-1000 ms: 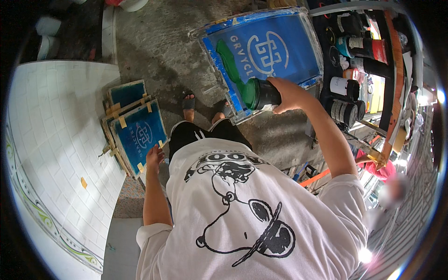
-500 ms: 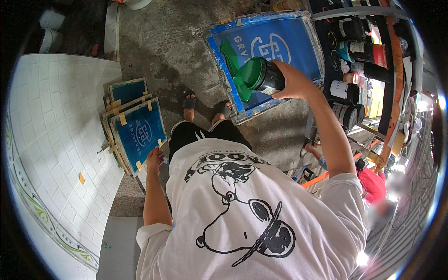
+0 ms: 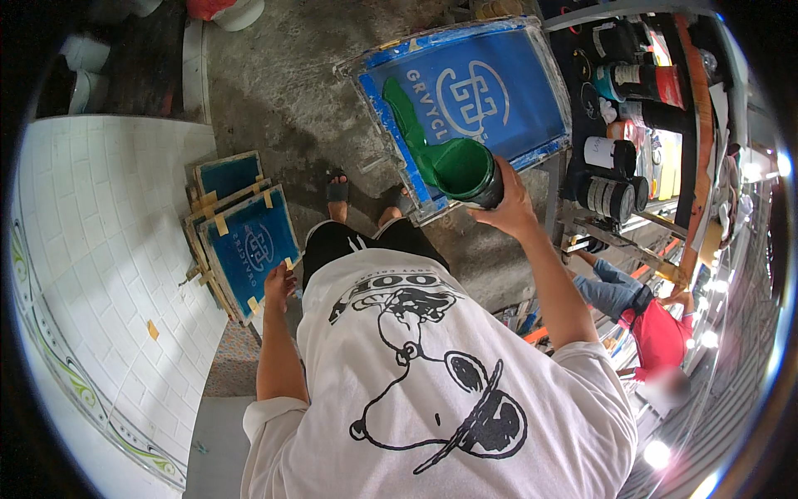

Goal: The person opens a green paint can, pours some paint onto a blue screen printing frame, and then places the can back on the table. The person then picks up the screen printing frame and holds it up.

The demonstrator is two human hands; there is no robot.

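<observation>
Overhead, the right hand [image 3: 509, 206] is raised in front of the person, its fingers wrapped around a dark tub of green ink [image 3: 467, 170] that is tipped on its side with the open mouth facing the screen-printing frame [image 3: 465, 100]. A thick ribbon of green ink [image 3: 405, 116] runs from the tub's lip along the left edge of the blue mesh, toward the frame's far left corner. The frame has a pale border and a light logo in the middle of its mesh; it lies tilted above the concrete floor [image 3: 274, 91], with its right edge next to a dark shelf [image 3: 632, 108] crowded with ink jars and cans.

The left hand [image 3: 278, 285] hangs low at the person's side, fingers loosely curled and holding nothing, just beside the near corner of a stack of smaller blue frames [image 3: 241, 241] leaning against a white tiled wall [image 3: 91, 249]. Yellowish tape pieces mark those frames' borders. Two sandalled feet show on the floor below the big frame's near edge. At the right, another person in a red top [image 3: 657, 337] bends low beside the shelf.
</observation>
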